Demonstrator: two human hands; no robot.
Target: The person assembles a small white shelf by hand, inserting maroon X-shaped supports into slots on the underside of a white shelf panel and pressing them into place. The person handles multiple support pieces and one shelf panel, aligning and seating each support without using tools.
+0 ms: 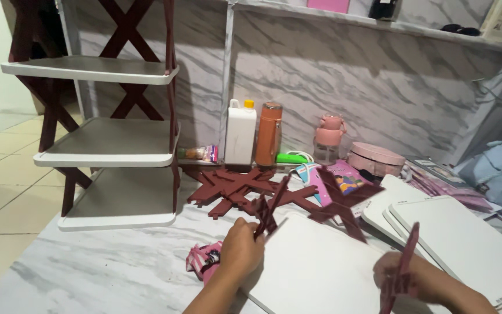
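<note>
My left hand (240, 247) grips a dark red X-shaped cross brace (269, 209) at the left edge of a white shelf board (315, 267) lying flat on the marble floor. My right hand (422, 279) holds another dark red cross brace (402, 270) upright at the board's right side. A third red brace (344, 203) stands at the board's far edge. A pile of loose red braces (230, 189) lies just beyond my left hand.
A partly built three-tier rack (106, 145) with white shelves and red braces stands at left. More white boards (460, 238) lie at right. A white jug (240, 134), orange flask (268, 135), pink bottle (330, 136), pink round box (375, 158) and a pink wrapper (204, 260) sit nearby.
</note>
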